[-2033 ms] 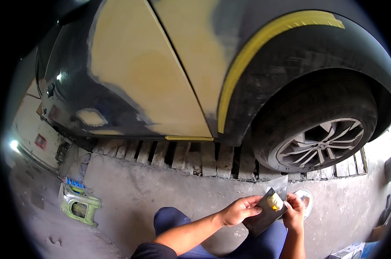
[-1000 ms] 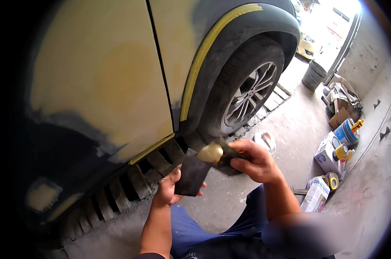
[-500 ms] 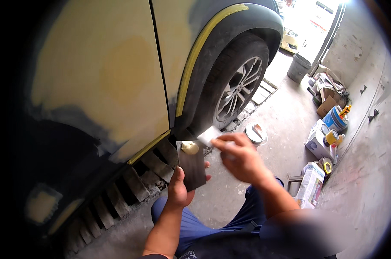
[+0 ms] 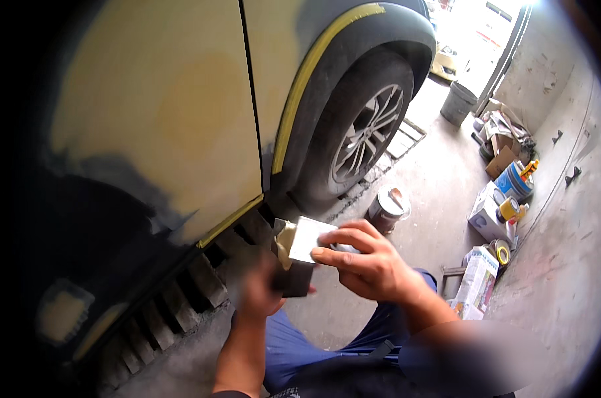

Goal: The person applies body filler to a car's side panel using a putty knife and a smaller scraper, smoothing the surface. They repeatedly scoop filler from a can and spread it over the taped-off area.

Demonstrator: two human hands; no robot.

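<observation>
My right hand (image 4: 366,264) pinches a pale flat spreader (image 4: 308,239) that carries a lump of yellowish filler (image 4: 286,241) on its left edge. Just below it my left hand (image 4: 260,292), blurred, grips a dark flat board (image 4: 295,278). Both hands sit close to the lower edge of a dark car door (image 4: 148,126) covered in a wide patch of yellow filler. Yellow masking tape (image 4: 310,76) follows the rear wheel arch above the wheel (image 4: 360,142).
An open tin (image 4: 386,207) stands on the concrete floor by the wheel. Cans, boxes and tape rolls (image 4: 499,212) line the right wall, with a grey bucket (image 4: 458,103) farther back. Wooden slats (image 4: 201,278) lie under the car sill. My blue-trousered knees are below.
The view swung from the whole car side to close on the door. My hands rose toward the sill, and the spreader now lies over the board's top with filler on it.
</observation>
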